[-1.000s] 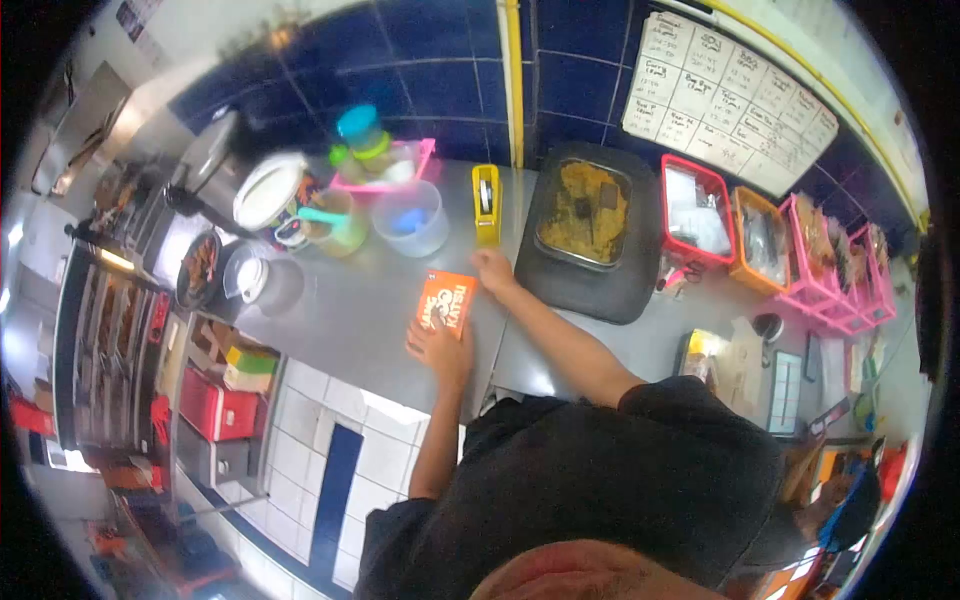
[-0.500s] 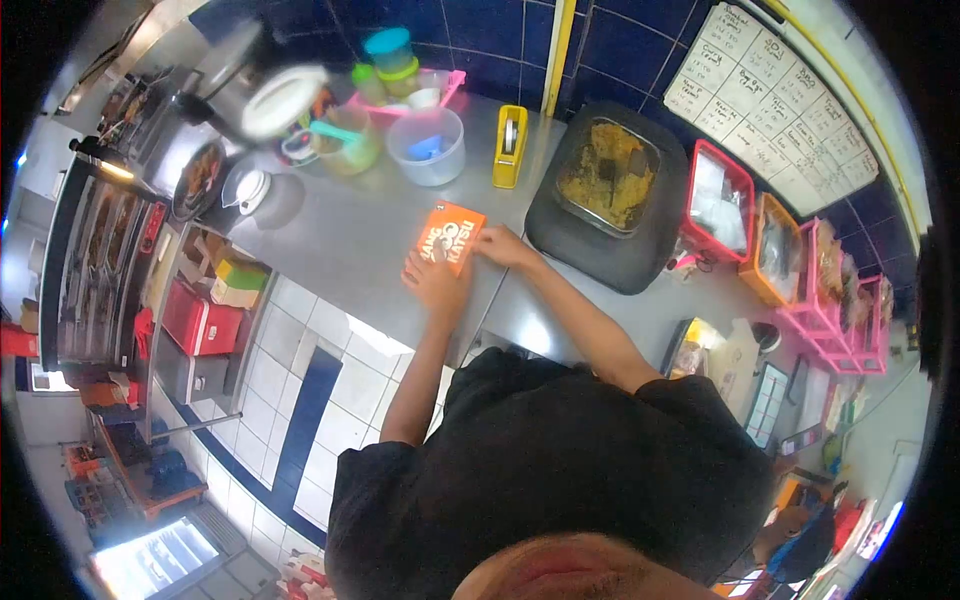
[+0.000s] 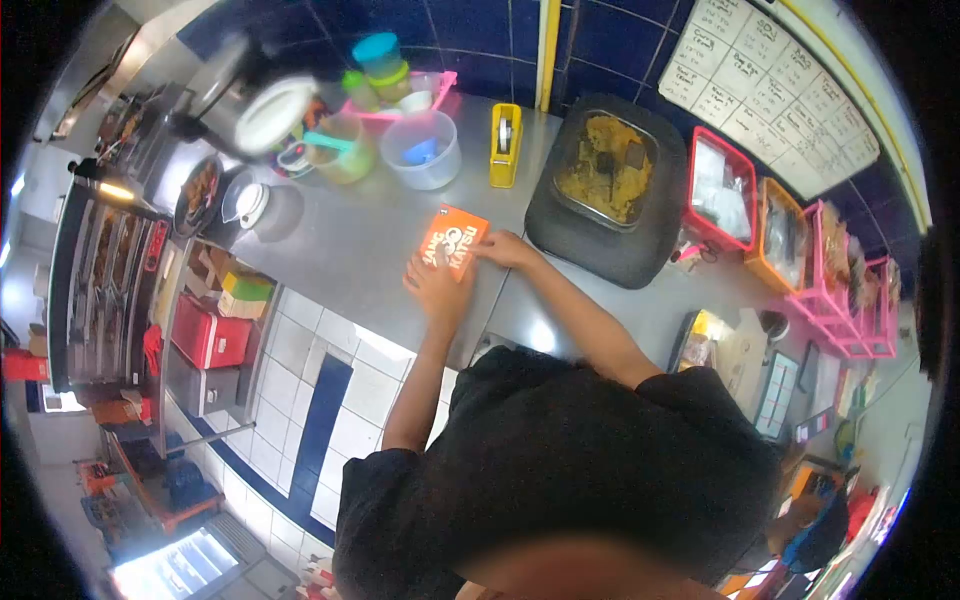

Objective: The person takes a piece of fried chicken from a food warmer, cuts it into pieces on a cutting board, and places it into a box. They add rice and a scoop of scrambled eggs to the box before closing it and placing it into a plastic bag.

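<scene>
- On the grey metal counter (image 3: 340, 255), near its front edge: orange box with white lettering (image 3: 458, 236), lying flat, between both hands.
- Left hand (image 3: 436, 284): fingers spread, loose, laid over the box's near-left part – touching, not clenched.
- Right hand (image 3: 508, 250): fingertips at the box's right edge; can't tell if pinching or only touching.
- Beyond the box, well apart: yellow tape dispenser (image 3: 504, 172), lengthwise away from the person; translucent round plastic tub (image 3: 418, 172) just left of it, blue item (image 3: 421, 151) inside.
- Right of the dispenser: black rectangular tray (image 3: 610, 262) – bears metal pan (image 3: 628, 222) of yellow-brown crumbly stuff.
- Farther right: red plastic basket (image 3: 751, 200), white contents.
</scene>
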